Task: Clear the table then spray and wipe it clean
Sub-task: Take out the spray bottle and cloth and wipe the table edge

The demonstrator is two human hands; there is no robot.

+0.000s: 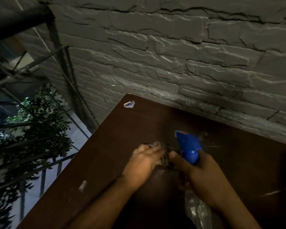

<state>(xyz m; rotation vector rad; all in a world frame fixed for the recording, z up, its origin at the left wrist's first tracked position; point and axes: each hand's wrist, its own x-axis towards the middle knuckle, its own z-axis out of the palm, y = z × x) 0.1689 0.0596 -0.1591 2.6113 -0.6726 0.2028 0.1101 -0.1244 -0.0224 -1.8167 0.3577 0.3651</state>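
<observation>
Table (pixel 122 129) looks mostly cleared, though a small wrapper (pixel 129 104) sits near the far left corner and a pale scrap (pixel 82 185) by the left edge. Right hand (pixel 198 172) grips the spray bottle (pixel 188 146) mid-table; left hand (pixel 144 162) is bunched on a dark cloth (pixel 165 154). I'd say spraying's underway and most of the wiping is left.

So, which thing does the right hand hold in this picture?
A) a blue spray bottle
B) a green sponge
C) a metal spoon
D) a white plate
A: the right hand grips the neck of the spray bottle, whose blue trigger head points out over the brown table.
</observation>
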